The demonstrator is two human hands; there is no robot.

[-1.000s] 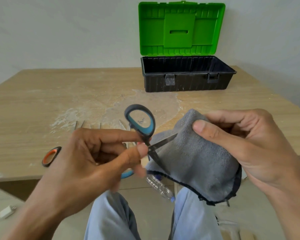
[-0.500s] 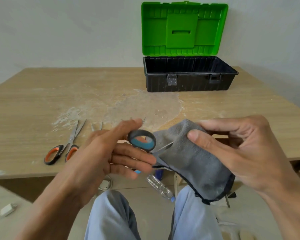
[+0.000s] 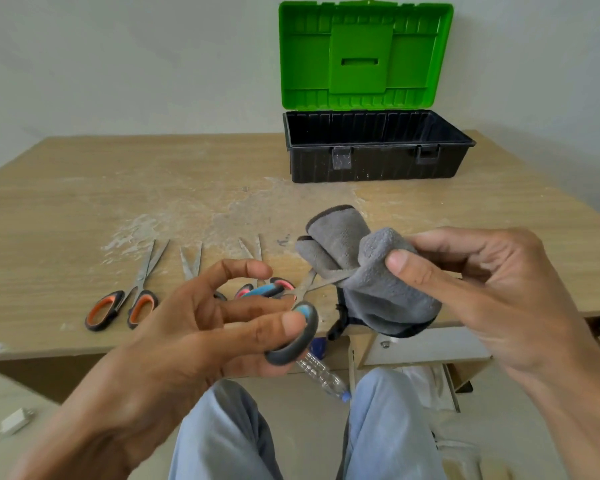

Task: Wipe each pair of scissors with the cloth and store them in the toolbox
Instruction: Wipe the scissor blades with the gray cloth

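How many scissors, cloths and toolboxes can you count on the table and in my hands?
Scissors: 4 (blue-handled pair in the left hand; orange-handled pair, second pair and third pair on the table)
Cloth: 1 (grey cloth in the right hand)
Toolbox: 1 (open toolbox)
Total: 6

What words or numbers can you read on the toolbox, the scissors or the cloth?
There are no words or numbers to read.
The toolbox, blue scissors and cloth show no letters, numbers or signs.
The bottle is too blurred to tell.
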